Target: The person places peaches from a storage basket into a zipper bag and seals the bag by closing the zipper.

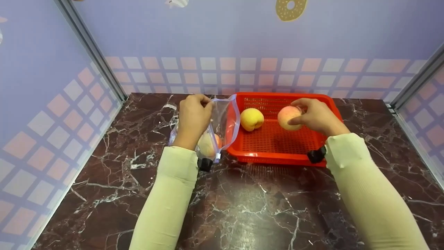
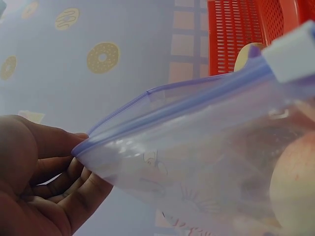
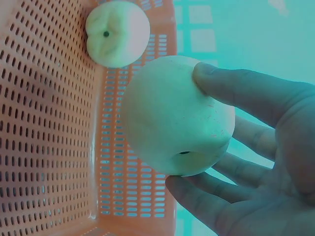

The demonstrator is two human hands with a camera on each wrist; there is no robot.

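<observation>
Between thumb and fingers my left hand (image 1: 195, 116) pinches the top edge of a clear zip bag (image 2: 162, 142) with a purple seal. The bag's mouth gapes toward the basket, and its white slider (image 2: 293, 51) shows in the left wrist view. Inside the bag lies fruit, with a peach (image 2: 295, 182) visible through the film. My right hand (image 1: 314, 114) grips another peach (image 3: 177, 115), pink and pale yellow, above the red basket (image 1: 277, 155). A yellow peach (image 1: 252, 119) rests at the basket's left end.
The basket stands on a dark marbled tabletop (image 1: 242, 208), close to the back wall (image 1: 242, 38). A side panel (image 1: 41, 121) bounds the table on the left, and another (image 1: 426, 100) on the right. The bag sits right beside the basket's left rim.
</observation>
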